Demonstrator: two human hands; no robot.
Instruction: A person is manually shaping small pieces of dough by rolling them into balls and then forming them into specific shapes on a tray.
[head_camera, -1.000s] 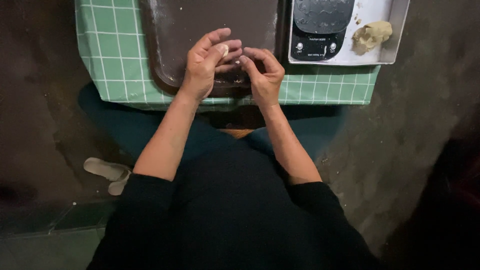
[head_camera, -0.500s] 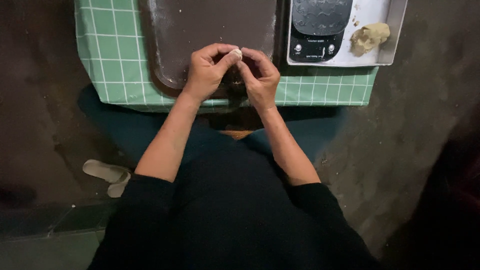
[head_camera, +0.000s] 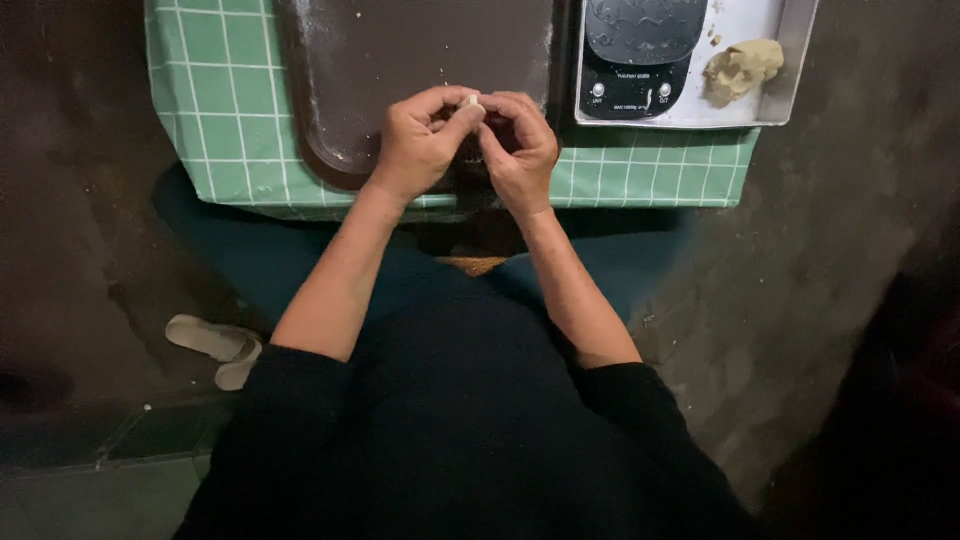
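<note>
My left hand (head_camera: 418, 140) and my right hand (head_camera: 520, 145) meet over the near edge of a dark brown tray (head_camera: 400, 50). Both pinch one small pale piece of dough (head_camera: 470, 101) between thumbs and fingertips; only its top shows. A larger lump of dough (head_camera: 740, 68) lies in a metal tray (head_camera: 790, 60) at the far right, beside a black kitchen scale (head_camera: 640, 50).
The trays sit on a low table with a green checked cloth (head_camera: 220, 100). A pale slipper (head_camera: 215, 345) lies on the dark floor to the left. My knees are under the table's near edge.
My hands have closed together from a looser, fingers-spread hold. The small dough piece now sits pinched at the fingertips of both.
</note>
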